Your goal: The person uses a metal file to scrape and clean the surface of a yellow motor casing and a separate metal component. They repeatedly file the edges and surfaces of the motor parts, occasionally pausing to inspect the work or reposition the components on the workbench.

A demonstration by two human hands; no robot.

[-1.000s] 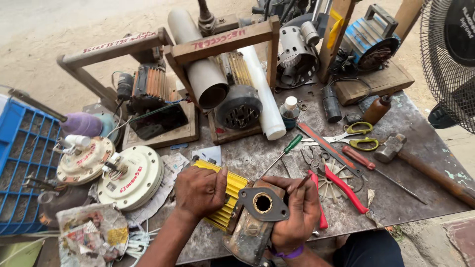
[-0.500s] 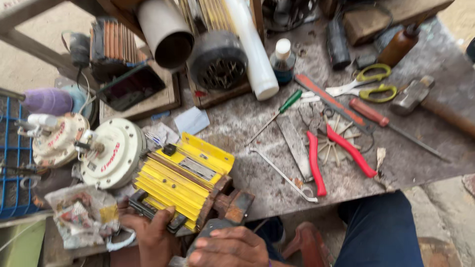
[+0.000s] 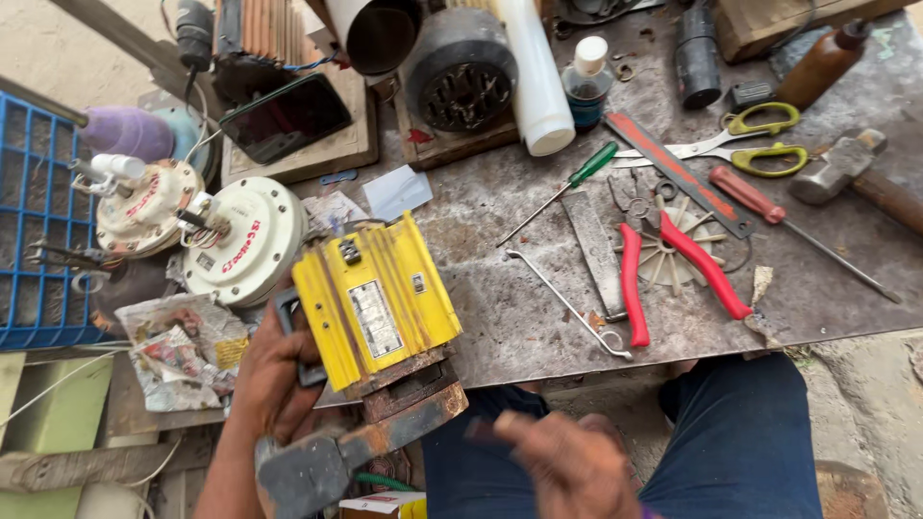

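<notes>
Gripped yellow motor [image 3: 377, 300] in left hand [image 3: 274, 370] at bench [image 3: 519, 308] edge, long axis tilted, rusty base toward lap; right hand [image 3: 567, 466] blurred, grip unclear.

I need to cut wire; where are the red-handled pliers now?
In the head view, the red-handled pliers lie right of centre on the metal table, over a white fan wheel, below the yellow-handled scissors.

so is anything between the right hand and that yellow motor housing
Nothing visible. The right hand hangs blurred and empty off the bench edge, with open air between it and the yellow motor housing, which the left hand grips from the other side.
</notes>
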